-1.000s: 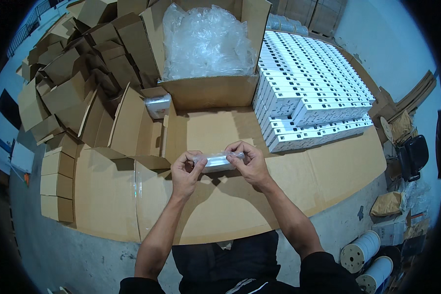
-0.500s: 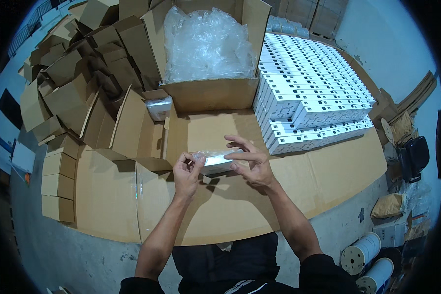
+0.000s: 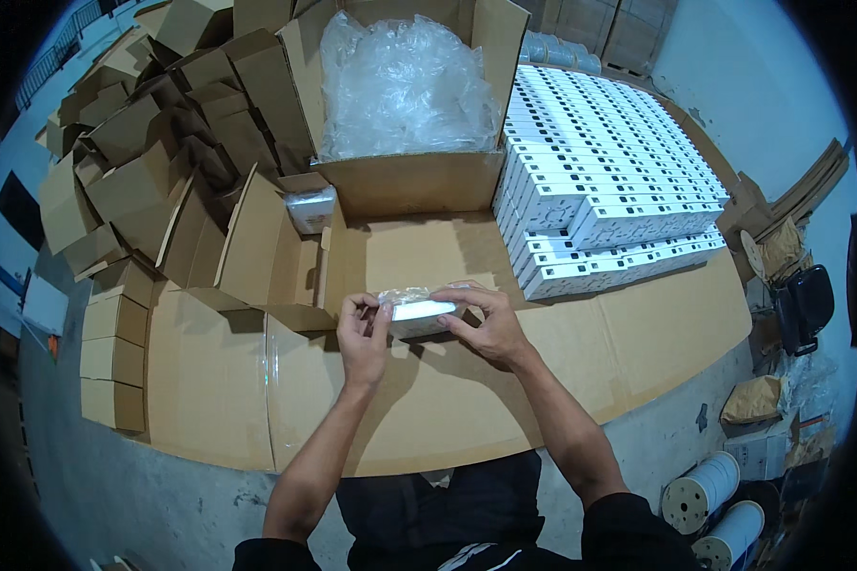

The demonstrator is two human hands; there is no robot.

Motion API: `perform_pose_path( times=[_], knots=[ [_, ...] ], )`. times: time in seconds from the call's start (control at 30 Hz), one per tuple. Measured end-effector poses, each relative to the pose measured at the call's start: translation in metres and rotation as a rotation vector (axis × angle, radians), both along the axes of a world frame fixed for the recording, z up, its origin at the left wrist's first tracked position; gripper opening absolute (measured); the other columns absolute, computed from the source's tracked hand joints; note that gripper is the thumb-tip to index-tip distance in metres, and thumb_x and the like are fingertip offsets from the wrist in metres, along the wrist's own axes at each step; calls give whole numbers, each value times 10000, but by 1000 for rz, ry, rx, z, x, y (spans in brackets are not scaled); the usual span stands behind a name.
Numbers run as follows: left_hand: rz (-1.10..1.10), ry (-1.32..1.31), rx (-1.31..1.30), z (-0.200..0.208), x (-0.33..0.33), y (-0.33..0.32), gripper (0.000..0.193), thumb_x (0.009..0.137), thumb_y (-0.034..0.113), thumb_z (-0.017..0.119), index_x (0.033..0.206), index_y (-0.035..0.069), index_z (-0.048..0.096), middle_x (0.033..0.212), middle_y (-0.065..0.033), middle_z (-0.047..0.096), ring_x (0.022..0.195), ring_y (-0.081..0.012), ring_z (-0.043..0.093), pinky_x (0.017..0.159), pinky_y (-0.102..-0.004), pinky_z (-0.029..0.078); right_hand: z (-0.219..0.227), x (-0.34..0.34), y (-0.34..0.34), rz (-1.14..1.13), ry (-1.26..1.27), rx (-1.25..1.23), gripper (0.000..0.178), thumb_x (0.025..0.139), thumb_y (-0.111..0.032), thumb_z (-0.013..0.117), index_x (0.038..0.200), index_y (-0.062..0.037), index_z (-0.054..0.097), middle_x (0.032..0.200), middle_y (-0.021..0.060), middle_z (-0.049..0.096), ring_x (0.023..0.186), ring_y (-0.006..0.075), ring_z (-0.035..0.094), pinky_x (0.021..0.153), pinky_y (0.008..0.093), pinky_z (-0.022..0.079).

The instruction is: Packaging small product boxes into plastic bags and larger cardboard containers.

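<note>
A small white box (image 3: 417, 317) with clear plastic film about it is held between my two hands above the cardboard-covered table. My left hand (image 3: 363, 335) grips its left end, thumb toward me. Fingers and thumb of my right hand (image 3: 487, 324) close on the right end. Just left of the hands stands an open brown carton (image 3: 286, 257), with a film-wrapped white box (image 3: 309, 210) inside at its far end. Behind the hands a large open carton (image 3: 409, 183) holds a heap of clear plastic bags (image 3: 405, 90).
Stacked white boxes (image 3: 609, 181) fill the table's right side. Open brown cartons (image 3: 129, 186) pile up at the far left, above several closed small cartons (image 3: 112, 357) at the left edge. The table's curved front edge (image 3: 400, 473) lies close to me. Spools (image 3: 700, 490) stand on the floor at right.
My right hand's raised, spread fingers have come down and closed on the right end of the box. My left hand keeps its grip in nearly the same place.
</note>
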State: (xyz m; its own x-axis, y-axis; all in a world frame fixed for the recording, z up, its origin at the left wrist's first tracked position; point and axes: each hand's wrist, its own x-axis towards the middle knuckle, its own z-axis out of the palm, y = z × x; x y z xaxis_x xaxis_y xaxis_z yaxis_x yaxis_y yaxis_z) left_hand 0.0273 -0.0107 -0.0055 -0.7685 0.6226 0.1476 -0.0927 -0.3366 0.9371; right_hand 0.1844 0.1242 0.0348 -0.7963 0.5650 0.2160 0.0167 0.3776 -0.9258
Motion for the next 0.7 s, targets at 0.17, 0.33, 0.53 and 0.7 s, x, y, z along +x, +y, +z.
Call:
perform_pose_path(
  times=[0.17, 0.33, 0.53, 0.7],
  knots=[
    [262, 918, -105, 20, 13, -14, 211, 861, 5, 719, 1024, 23, 585, 1093, -105, 607, 1017, -230, 581, 893, -353, 481, -11, 0, 4, -13, 82, 130, 322, 845, -71, 773, 1166, -77, 746, 1124, 89, 721, 847, 132, 646, 693, 260, 511],
    [107, 1200, -156, 25, 10, -9, 387, 788, -9, 766, 1162, 36, 681, 1199, -106, 668, 1164, -295, 606, 994, -408, 496, -9, -1, 3, 4, 119, 145, 318, 831, -56, 762, 1148, -48, 736, 1103, 107, 720, 970, 203, 671, 790, 304, 532],
    [-4, 966, -149, 15, 2, -12, 380, 811, -31, 752, 1179, 10, 666, 1149, -131, 684, 1093, -331, 657, 954, -399, 534, -7, 1, 1, -2, 85, 152, 305, 832, -60, 750, 1135, -34, 725, 1082, 117, 713, 1006, 245, 661, 861, 338, 521],
    [-124, 582, -180, 3, 2, -10, 383, 858, -18, 747, 1229, 8, 653, 1167, -117, 689, 1117, -248, 658, 955, -348, 539, -4, 1, -1, -46, 127, 186, 298, 848, -42, 710, 1145, -20, 698, 1102, 144, 708, 1023, 253, 648, 921, 364, 507]
  ],
)
